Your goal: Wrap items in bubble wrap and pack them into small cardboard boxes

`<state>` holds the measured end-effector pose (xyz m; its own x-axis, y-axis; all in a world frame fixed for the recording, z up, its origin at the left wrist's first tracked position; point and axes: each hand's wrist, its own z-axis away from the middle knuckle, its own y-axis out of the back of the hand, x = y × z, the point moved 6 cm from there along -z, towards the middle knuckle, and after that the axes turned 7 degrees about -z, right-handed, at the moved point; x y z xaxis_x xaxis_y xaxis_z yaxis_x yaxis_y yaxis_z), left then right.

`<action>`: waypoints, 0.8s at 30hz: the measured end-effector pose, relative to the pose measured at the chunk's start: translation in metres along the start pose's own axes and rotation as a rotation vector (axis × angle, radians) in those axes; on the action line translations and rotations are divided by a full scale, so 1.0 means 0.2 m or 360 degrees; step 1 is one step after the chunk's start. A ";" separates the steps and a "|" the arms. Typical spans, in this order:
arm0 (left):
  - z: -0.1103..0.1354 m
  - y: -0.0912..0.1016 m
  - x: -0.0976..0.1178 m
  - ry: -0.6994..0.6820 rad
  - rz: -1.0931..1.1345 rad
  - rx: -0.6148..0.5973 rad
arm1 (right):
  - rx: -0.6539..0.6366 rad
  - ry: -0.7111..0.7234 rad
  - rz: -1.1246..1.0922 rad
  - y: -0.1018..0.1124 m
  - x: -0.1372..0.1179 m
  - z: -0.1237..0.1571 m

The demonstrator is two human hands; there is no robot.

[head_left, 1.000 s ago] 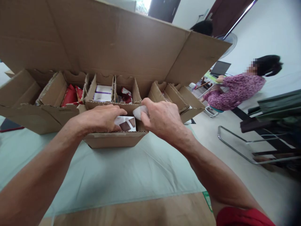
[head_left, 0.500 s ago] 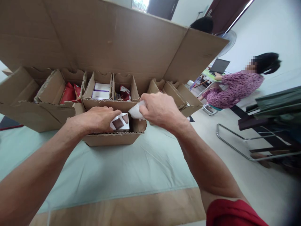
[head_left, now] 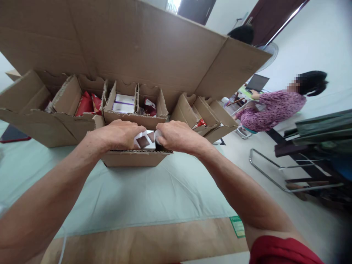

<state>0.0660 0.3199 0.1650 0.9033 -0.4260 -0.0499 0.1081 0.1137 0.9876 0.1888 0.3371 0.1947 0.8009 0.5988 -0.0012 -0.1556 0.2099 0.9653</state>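
Observation:
In the head view my left hand [head_left: 121, 134] reaches into a small open cardboard box [head_left: 137, 159]. Its fingers curl against a white carton [head_left: 145, 141] with brown squares printed on it. My right hand [head_left: 178, 135] is closed over the same box's right end, pinching a small white packet [head_left: 158, 135]. Most of that packet is hidden behind the fingers and the carton. Behind the hands, one cardboard bin holds white-and-purple boxes [head_left: 123, 103], and the bin beside it has a dark red packet [head_left: 150, 107].
Red packets [head_left: 85, 104] lie in a bin to the left. More cardboard bins [head_left: 206, 115] stand at the right, before a tall cardboard panel [head_left: 137, 47]. A pale green cloth [head_left: 132, 198] covers the table. A person [head_left: 277, 102] sits at a laptop, near a metal-framed chair [head_left: 264, 172].
My right hand has lowered the white packet into the small box, beside the printed carton. My left hand stays on the carton. The view has shifted slightly.

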 end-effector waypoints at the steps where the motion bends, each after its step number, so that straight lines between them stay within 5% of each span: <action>1: 0.00 0.00 0.00 -0.0001 0.0017 0.0000 | -0.0010 -0.0016 0.0017 0.00 0.01 -0.01; 8: 0.06 0.04 -0.04 0.0190 0.0007 0.0132 | -0.0122 -0.0021 0.0044 -0.05 0.00 -0.07; 11: 0.17 0.10 -0.03 0.0320 0.0122 0.0528 | -0.0231 -0.0014 0.0023 -0.07 -0.01 -0.07; 14: 0.36 0.13 0.03 0.0436 0.0291 0.1169 | -0.0180 -0.0043 0.0077 -0.06 -0.01 -0.06; 16: 0.50 0.09 0.07 0.0607 0.0399 0.1537 | -0.0136 -0.0044 0.0126 -0.06 -0.01 -0.06; 18: 0.60 0.01 0.10 0.0780 0.0472 0.1699 | -0.0137 -0.0003 0.0132 -0.05 -0.02 -0.05; 24: 0.69 -0.22 0.06 0.0992 0.0703 0.1678 | -0.0260 0.0124 0.0047 -0.06 -0.03 -0.05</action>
<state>0.0155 0.1867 0.1418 0.8489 -0.0155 0.5284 -0.3649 -0.7405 0.5644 0.1806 0.3388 0.1800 0.7482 0.6635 -0.0002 -0.2750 0.3103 0.9100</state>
